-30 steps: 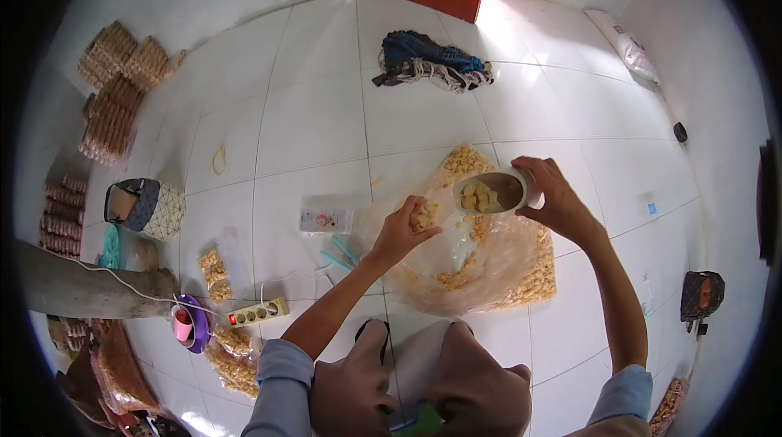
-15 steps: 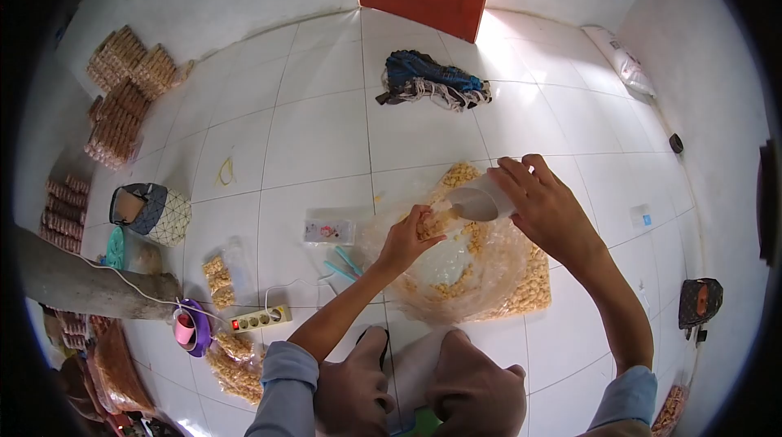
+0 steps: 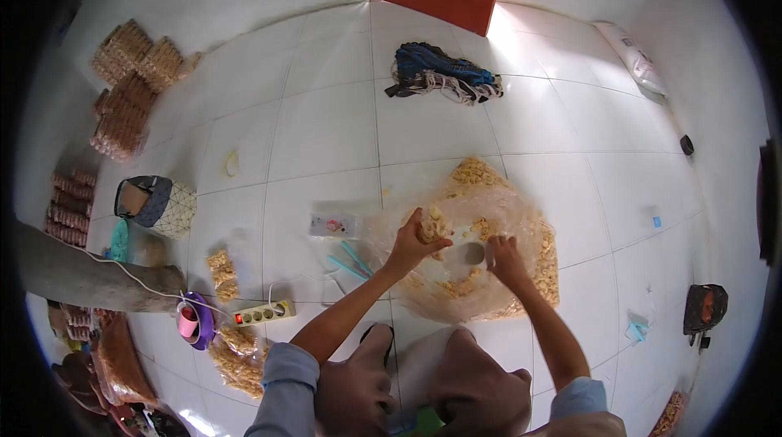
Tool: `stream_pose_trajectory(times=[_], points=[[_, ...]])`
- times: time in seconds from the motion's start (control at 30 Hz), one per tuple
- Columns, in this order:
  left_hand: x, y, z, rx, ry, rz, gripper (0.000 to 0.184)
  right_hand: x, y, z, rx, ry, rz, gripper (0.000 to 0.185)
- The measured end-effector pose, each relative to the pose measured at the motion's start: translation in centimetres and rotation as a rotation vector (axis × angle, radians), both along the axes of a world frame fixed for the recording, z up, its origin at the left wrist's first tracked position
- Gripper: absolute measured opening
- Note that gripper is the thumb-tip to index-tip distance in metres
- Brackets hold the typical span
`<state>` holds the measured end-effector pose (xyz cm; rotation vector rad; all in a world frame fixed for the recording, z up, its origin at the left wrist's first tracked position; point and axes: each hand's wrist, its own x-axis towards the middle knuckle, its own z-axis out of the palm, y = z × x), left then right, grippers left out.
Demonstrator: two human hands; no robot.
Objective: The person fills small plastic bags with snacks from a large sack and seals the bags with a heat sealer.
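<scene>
My left hand (image 3: 413, 243) is closed on a small clear plastic bag of yellowish snack pieces (image 3: 436, 227), held above a large clear plastic bag (image 3: 391, 286). My right hand (image 3: 507, 259) is closed on a white scoop cup (image 3: 472, 254), low inside the opening of the large bag. The cup's mouth looks greyish, and its body is mostly hidden by the hand and plastic. Loose snack pieces (image 3: 544, 270) fill the right side of the large bag, with more at its far corner.
A clear flat packet (image 3: 332, 226) and turquoise scissors-like handles (image 3: 350, 260) lie left of the large bag. Further left are a power strip (image 3: 265, 314), a purple basin (image 3: 200, 331) and bagged snacks (image 3: 236, 364). A blue cloth bundle (image 3: 444, 74) lies ahead.
My right hand has lowered the cup from its tilted position at the small bag into the large bag. More snack pieces show in the small bag, still in my left hand.
</scene>
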<state>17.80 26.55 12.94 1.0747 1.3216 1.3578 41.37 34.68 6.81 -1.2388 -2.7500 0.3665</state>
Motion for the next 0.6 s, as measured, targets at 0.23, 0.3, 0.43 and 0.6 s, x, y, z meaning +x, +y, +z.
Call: stream_pose_trajectory(times=[0.23, 0.3, 0.43, 0.6], points=[[-0.5, 0.2, -0.1, 0.068, 0.017, 0.016, 0.042, -2.5, -2.2, -4.2, -0.051, 0.136, -0.138, 0.065], [-0.3, 0.2, 0.7, 0.067, -0.010, 0.031, 0.041, -3.7, -0.9, -1.4, 0.037, 0.448, -0.091, 0.063], [0.7, 0.4, 3.4, 0.124, -0.014, 0.044, 0.040, -6.1, -1.0, 15.7, -0.469, 0.869, -0.017, 0.056], [2.0, -0.3, 9.7, 0.153, -0.014, -0.005, 0.040, -6.1, -2.1, 24.5, -0.050, 0.688, 0.336, 0.030]])
